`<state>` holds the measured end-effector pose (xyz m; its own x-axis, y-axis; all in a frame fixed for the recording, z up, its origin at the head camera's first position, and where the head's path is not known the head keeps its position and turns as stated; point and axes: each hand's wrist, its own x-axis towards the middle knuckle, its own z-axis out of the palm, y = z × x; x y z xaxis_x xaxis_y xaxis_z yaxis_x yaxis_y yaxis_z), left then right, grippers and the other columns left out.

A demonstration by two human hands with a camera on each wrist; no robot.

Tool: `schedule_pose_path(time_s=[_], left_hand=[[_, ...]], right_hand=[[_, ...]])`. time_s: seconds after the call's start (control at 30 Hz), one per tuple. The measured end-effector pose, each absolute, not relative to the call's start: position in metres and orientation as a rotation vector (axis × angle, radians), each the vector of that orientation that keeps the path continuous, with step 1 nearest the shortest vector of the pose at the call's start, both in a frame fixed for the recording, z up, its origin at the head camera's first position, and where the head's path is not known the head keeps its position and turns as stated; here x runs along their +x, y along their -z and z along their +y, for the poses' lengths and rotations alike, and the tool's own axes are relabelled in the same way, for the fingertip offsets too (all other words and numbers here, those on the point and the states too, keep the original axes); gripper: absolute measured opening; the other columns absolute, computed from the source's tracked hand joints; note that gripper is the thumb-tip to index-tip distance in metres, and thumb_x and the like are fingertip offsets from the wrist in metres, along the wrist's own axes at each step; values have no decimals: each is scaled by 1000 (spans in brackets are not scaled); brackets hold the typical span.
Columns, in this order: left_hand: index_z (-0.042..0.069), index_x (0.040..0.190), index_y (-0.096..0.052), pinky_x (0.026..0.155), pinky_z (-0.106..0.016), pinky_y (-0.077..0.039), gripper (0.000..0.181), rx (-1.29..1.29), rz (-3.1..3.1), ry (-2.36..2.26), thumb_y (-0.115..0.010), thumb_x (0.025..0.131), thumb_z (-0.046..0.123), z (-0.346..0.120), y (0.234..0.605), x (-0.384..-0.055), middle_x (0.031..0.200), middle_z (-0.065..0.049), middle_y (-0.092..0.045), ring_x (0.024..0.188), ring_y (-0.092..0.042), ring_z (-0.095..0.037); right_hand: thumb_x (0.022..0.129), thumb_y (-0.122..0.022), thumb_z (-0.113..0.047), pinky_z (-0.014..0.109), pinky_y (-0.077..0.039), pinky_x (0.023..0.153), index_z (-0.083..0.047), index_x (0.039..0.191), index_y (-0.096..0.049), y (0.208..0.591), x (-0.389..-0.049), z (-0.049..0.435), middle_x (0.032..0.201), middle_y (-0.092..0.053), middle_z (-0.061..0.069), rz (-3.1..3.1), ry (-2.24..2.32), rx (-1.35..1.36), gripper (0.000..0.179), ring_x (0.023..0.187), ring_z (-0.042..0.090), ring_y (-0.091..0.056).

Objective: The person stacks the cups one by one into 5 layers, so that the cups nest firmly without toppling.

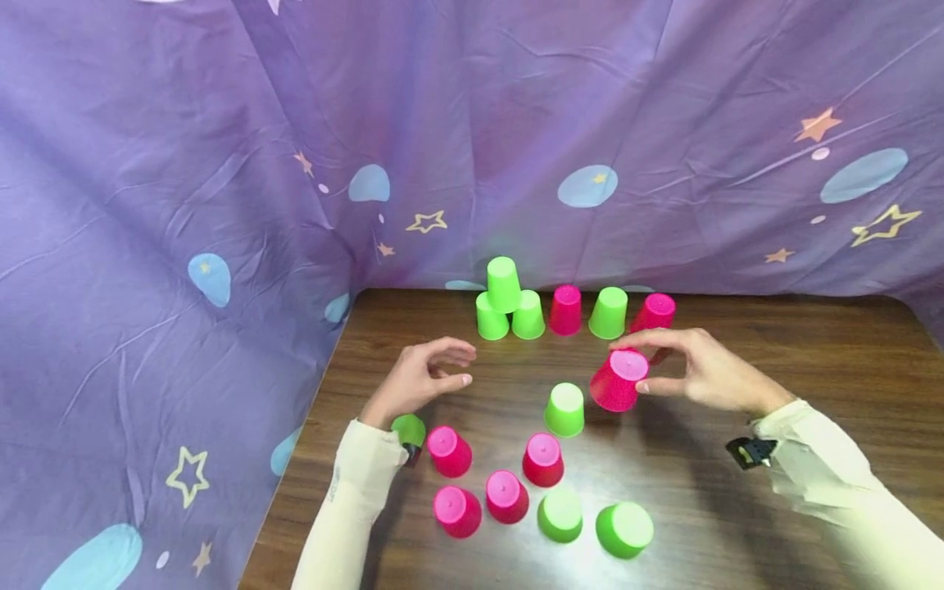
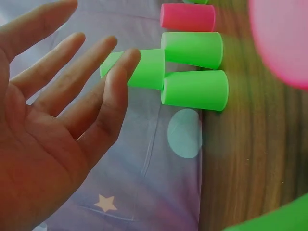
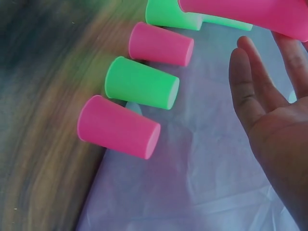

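Note:
My right hand [image 1: 711, 373] grips a pink cup [image 1: 618, 381] upside down, thumb on the near side and fingers behind it; the same pink cup [image 3: 250, 12] shows along the top of the right wrist view. My left hand [image 1: 420, 377] hovers over the left part of the table, fingers spread and loosely bent, with nothing in it. Beyond it, a green cup [image 1: 504, 284] sits on top of two upturned green cups, the left one [image 1: 492, 318] and the right one [image 1: 528, 316]. To their right stand a pink cup [image 1: 565, 311], a green cup [image 1: 608, 314] and another pink cup [image 1: 656, 311].
On the near half of the wooden table [image 1: 796, 344] several upturned cups are scattered, among them a green cup [image 1: 565, 410], a pink cup [image 1: 543, 460] and a green cup [image 1: 624, 530]. A green cup [image 1: 408, 429] is partly behind the left wrist. A purple curtain [image 1: 472, 147] borders the back.

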<state>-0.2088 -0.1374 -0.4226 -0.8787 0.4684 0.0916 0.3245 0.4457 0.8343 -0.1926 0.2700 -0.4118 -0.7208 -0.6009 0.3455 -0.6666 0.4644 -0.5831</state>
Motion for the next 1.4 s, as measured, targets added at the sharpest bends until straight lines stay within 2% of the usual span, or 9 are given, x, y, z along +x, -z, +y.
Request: schedule_pose_path(time_s=[0.3, 0.43, 0.63, 0.77, 0.83, 1.1, 1.17, 1.23, 1.4], left_hand=[[9, 122, -67, 79, -23, -58, 37, 744, 2472, -1274, -77, 87, 10, -145, 434, -188, 116, -10, -75, 107, -72, -28], [8, 122, -67, 80, -23, -58, 36, 729, 2476, -1273, -77, 87, 11, -152, 438, -176, 115, -11, -75, 107, -72, -27], [5, 124, -66, 84, -32, -60, 38, 660, 2484, -1268, -76, 87, 9, -160, 446, -161, 118, -13, -74, 110, -70, -35], [5, 124, -66, 85, -30, -60, 39, 640, 2484, -1277, -75, 87, 9, -165, 452, -154, 121, -17, -73, 111, -69, -38], [3, 124, -66, 84, -30, -60, 39, 643, 2493, -1274, -75, 87, 8, -167, 454, -152, 121, -19, -72, 109, -70, -37], [8, 119, -70, 73, -24, -57, 36, 609, 2590, -1192, -77, 84, 6, -171, 463, -143, 118, -15, -73, 95, -68, -24], [9, 119, -70, 73, -26, -57, 35, 601, 2596, -1180, -77, 84, 7, -171, 464, -141, 117, -14, -74, 94, -68, -22], [10, 119, -70, 74, -29, -59, 35, 589, 2606, -1163, -78, 85, 10, -170, 465, -140, 116, -13, -74, 90, -68, -21], [9, 119, -70, 75, -36, -60, 33, 548, 2607, -1147, -77, 87, 15, -170, 466, -136, 115, -11, -74, 85, -68, -19]], right_hand=[[76, -87, -11, 6, -44, 88, -21, 123, -70, 411, -215, 263, 113, -75, -8, -2678, -1092, 1036, 51, 101, -9, -61], [76, -86, -10, 11, -48, 81, -20, 123, -69, 411, -225, 254, 110, -74, -7, -2666, -1158, 1030, 51, 93, -3, -61], [76, -86, -13, 15, -47, 68, -17, 124, -69, 408, -242, 248, 109, -75, -2, -2670, -1125, 985, 51, 77, 1, -54], [79, -84, -13, 20, -46, 60, -16, 125, -68, 409, -251, 243, 108, -74, 3, -2738, -1126, 877, 50, 64, 4, -52], [79, -83, -12, 21, -48, 59, -16, 126, -67, 409, -256, 239, 108, -74, 5, -2768, -1144, 818, 50, 63, 5, -55], [81, -83, -14, 17, -54, 68, -15, 127, -67, 409, -275, 215, 113, -74, 11, -2787, -1178, 635, 49, 88, 12, -66], [81, -83, -16, 18, -52, 66, -14, 127, -67, 409, -278, 209, 112, -75, 13, -2775, -1164, 590, 48, 85, 17, -67], [82, -83, -17, 23, -52, 70, -14, 127, -67, 409, -281, 204, 112, -75, 13, -2765, -1162, 528, 48, 86, 22, -68], [83, -81, -15, 47, -55, 90, -10, 129, -65, 411, -289, 192, 116, -73, 17, -2741, -1193, 430, 49, 100, 35, -74]])
